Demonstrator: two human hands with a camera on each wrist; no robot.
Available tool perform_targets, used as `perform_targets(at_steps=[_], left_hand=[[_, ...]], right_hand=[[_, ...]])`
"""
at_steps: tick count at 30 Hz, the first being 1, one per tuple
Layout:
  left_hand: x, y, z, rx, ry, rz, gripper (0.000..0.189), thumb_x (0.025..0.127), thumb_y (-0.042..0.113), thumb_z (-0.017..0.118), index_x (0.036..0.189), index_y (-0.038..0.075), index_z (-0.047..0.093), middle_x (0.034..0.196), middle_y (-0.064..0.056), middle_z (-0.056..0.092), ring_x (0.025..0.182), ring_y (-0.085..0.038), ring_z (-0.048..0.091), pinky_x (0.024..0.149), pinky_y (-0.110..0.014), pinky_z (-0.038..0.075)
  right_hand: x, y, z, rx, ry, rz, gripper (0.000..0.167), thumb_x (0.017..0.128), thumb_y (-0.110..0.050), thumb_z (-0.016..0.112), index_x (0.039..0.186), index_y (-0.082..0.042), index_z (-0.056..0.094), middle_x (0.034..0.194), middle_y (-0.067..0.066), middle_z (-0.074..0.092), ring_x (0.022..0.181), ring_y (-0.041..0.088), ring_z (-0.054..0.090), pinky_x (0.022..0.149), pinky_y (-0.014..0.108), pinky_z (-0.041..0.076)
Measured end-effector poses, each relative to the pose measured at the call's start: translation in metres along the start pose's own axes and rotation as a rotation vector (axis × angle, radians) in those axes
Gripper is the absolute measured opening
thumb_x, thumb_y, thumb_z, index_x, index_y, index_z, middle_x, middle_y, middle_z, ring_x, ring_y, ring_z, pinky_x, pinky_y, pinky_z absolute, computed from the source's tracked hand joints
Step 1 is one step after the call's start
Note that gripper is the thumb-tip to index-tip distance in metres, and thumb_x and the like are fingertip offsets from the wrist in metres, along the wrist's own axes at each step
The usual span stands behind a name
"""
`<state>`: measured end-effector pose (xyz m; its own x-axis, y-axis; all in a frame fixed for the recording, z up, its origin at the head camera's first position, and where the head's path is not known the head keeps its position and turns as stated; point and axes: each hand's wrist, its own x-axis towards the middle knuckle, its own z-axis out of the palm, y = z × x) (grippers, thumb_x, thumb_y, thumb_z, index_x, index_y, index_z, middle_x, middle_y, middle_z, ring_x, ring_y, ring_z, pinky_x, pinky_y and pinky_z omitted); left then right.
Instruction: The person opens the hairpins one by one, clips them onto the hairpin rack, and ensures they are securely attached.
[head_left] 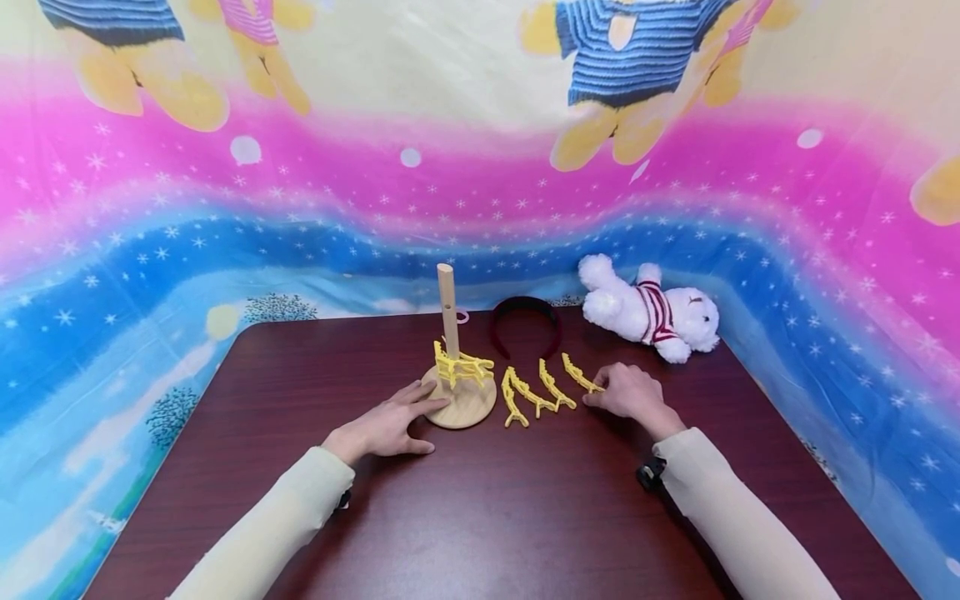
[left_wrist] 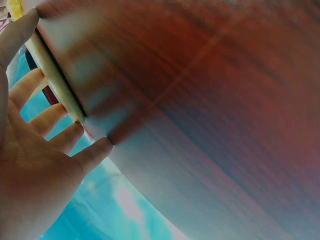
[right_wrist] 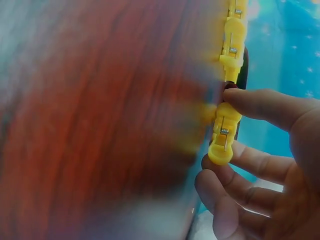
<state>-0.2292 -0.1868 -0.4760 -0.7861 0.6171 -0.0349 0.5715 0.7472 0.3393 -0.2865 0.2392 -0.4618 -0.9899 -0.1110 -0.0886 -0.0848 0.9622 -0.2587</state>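
Note:
My left hand [head_left: 382, 425] rests its fingers on the rim of a round wooden base [head_left: 468, 412], the thumb spread out toward me. A wooden post [head_left: 447, 308] rises from that base. Low around the post sit yellow spring clips [head_left: 468, 367]. Several more yellow clips lie in a row to the right of the stand. My right hand [head_left: 630, 392] is at the rightmost clip [head_left: 577, 375]. In the right wrist view, that clip's yellow end [right_wrist: 225, 130], with its small metal spring, lies between thumb and fingertips. The other fingers curl loosely below it.
Behind the clips is a dark headband [head_left: 558, 321], with a small pink ring [head_left: 462, 317] near the post. A white plush bear [head_left: 618, 308] in a striped shirt lies at the back right. A printed cloth [head_left: 360, 183] surrounds the brown table [head_left: 480, 525].

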Motion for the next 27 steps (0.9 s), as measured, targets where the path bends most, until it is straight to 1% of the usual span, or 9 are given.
perform_targets(at_steps=[3, 10, 14, 18, 27], left_hand=[[0.000, 0.000, 0.000, 0.001, 0.003, 0.002, 0.076, 0.084, 0.038, 0.079, 0.151, 0.019, 0.047, 0.164, -0.019, 0.027, 0.150, -0.045, 0.024, 0.117, -0.058, 0.033], [0.000, 0.000, -0.001, -0.006, -0.005, -0.005, 0.075, 0.085, 0.037, 0.078, 0.151, 0.020, 0.046, 0.164, -0.019, 0.026, 0.151, -0.044, 0.024, 0.116, -0.059, 0.033], [0.000, 0.000, 0.000, -0.007, -0.010, -0.012, 0.076, 0.085, 0.038, 0.078, 0.151, 0.021, 0.046, 0.165, -0.018, 0.025, 0.151, -0.044, 0.024, 0.116, -0.059, 0.034], [0.001, -0.001, 0.001, -0.009, -0.011, -0.017, 0.076, 0.085, 0.038, 0.078, 0.151, 0.022, 0.045, 0.165, -0.018, 0.025, 0.151, -0.044, 0.024, 0.116, -0.059, 0.034], [0.001, -0.001, 0.000, 0.000, -0.010, -0.012, 0.076, 0.085, 0.039, 0.078, 0.151, 0.021, 0.046, 0.164, -0.018, 0.025, 0.151, -0.044, 0.024, 0.116, -0.059, 0.033]], right_hand=[[0.000, 0.002, -0.002, 0.002, 0.011, -0.008, 0.030, 0.080, -0.050, 0.076, 0.091, -0.023, 0.072, 0.089, 0.004, 0.068, 0.080, 0.026, 0.061, 0.055, 0.039, 0.043], [-0.002, 0.002, -0.007, 0.017, 0.029, -0.016, 0.029, 0.082, -0.048, 0.075, 0.096, -0.022, 0.073, 0.089, 0.003, 0.068, 0.081, 0.026, 0.060, 0.054, 0.038, 0.042], [-0.003, 0.002, -0.008, 0.040, 0.044, -0.016, 0.029, 0.082, -0.046, 0.076, 0.096, -0.021, 0.074, 0.086, 0.002, 0.069, 0.081, 0.026, 0.061, 0.054, 0.037, 0.042], [-0.003, 0.003, -0.009, 0.065, 0.060, -0.019, 0.030, 0.081, -0.045, 0.078, 0.095, -0.018, 0.076, 0.085, 0.003, 0.071, 0.081, 0.027, 0.062, 0.056, 0.037, 0.044], [-0.004, 0.003, -0.013, 0.102, 0.105, -0.061, 0.033, 0.082, -0.042, 0.077, 0.099, -0.014, 0.077, 0.092, 0.006, 0.074, 0.082, 0.029, 0.065, 0.058, 0.039, 0.047]])
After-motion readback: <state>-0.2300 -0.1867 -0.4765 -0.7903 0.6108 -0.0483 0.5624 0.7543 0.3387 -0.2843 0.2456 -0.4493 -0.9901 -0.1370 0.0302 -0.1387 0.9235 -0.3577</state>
